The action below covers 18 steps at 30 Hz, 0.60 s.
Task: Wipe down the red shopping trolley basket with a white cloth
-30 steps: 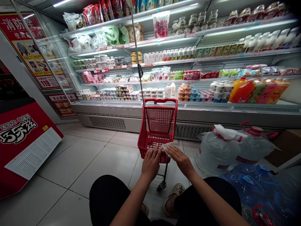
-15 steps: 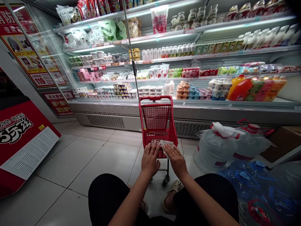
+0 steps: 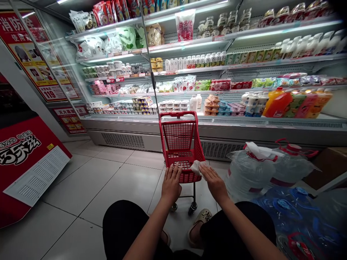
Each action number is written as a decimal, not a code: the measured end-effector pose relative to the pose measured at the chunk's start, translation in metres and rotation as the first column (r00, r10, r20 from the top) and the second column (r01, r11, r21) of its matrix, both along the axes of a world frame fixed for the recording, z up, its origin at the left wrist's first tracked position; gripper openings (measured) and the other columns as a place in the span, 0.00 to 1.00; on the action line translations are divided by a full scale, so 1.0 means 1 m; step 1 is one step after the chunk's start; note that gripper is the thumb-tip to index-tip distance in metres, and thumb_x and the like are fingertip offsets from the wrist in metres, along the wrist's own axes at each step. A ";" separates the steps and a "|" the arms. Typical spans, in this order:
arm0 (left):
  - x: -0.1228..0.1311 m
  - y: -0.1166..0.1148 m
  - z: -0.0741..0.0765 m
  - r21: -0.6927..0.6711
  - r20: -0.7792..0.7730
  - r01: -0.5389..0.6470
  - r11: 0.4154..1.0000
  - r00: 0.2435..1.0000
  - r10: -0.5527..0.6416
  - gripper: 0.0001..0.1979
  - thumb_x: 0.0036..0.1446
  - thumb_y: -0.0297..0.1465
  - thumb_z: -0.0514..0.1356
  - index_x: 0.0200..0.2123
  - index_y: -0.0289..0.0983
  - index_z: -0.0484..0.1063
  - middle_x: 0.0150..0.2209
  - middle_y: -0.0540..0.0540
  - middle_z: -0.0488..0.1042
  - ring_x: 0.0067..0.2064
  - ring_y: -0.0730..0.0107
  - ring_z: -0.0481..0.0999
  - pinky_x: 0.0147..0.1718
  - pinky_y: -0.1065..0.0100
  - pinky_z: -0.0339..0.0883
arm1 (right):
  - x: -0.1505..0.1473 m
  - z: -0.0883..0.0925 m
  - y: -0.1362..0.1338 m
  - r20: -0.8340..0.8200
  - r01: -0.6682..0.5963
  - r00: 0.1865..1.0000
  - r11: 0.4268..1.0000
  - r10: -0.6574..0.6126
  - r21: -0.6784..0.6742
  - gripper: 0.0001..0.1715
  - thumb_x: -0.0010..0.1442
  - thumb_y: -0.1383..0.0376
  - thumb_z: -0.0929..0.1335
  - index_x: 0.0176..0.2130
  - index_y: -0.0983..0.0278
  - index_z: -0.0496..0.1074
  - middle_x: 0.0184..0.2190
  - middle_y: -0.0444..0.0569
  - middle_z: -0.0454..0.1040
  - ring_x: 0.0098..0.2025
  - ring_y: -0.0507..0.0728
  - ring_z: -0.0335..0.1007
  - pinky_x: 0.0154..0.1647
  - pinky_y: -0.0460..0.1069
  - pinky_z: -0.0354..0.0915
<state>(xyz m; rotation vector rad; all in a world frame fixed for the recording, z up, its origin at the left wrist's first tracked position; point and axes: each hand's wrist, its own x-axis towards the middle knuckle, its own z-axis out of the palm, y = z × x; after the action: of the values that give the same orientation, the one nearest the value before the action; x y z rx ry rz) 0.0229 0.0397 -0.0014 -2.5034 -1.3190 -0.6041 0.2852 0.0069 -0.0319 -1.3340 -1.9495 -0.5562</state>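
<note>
The left hand (image 3: pixel 171 182) lies flat, fingers spread, on the near rim of the small red plastic mesh trolley (image 3: pixel 180 138). The right hand (image 3: pixel 215 181), fingers extended, presses a crumpled white cloth (image 3: pixel 196 167) against the trolley's near right corner. The trolley stands on the pale tiled floor (image 3: pixel 121 180), large clear water jugs (image 3: pixel 246 175) near its right side

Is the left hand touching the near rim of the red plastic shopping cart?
Touching. The head view shows the left hand with its fingers laid flat over the near rim of the red plastic shopping cart; no gap shows between them.
</note>
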 end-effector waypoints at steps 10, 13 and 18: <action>0.010 -0.003 0.005 -0.077 -0.016 0.039 0.996 0.999 -0.040 0.49 0.53 0.30 0.59 0.76 0.35 0.45 0.78 0.44 0.46 0.77 0.53 0.48 0.75 0.49 0.42 | -0.072 0.006 0.019 -0.008 -0.062 0.998 0.998 0.062 0.002 0.33 0.72 0.69 0.63 0.73 0.64 0.59 0.65 0.57 0.72 0.67 0.64 0.69 0.69 0.63 0.67; 0.010 -0.004 0.005 -0.082 -0.010 0.049 0.995 0.999 -0.050 0.49 0.53 0.29 0.59 0.76 0.34 0.45 0.78 0.43 0.46 0.77 0.54 0.48 0.75 0.49 0.41 | -0.073 0.011 0.027 0.001 -0.046 0.999 0.999 0.046 0.017 0.26 0.72 0.67 0.65 0.67 0.65 0.67 0.61 0.58 0.76 0.62 0.65 0.74 0.64 0.62 0.72; 0.008 -0.005 0.005 -0.075 -0.008 0.070 0.995 0.997 -0.071 0.50 0.52 0.28 0.59 0.77 0.36 0.43 0.78 0.44 0.46 0.77 0.55 0.47 0.74 0.48 0.43 | -0.059 0.017 0.026 0.019 -0.069 0.997 0.998 0.069 0.001 0.36 0.67 0.78 0.62 0.69 0.59 0.65 0.59 0.51 0.78 0.60 0.61 0.76 0.64 0.58 0.72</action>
<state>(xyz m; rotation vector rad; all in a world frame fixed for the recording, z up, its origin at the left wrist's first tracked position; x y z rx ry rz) 0.0314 0.0346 0.0036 -2.6195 -1.2767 -0.5652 0.2262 0.0328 -0.0149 -1.2593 -2.0014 -0.5387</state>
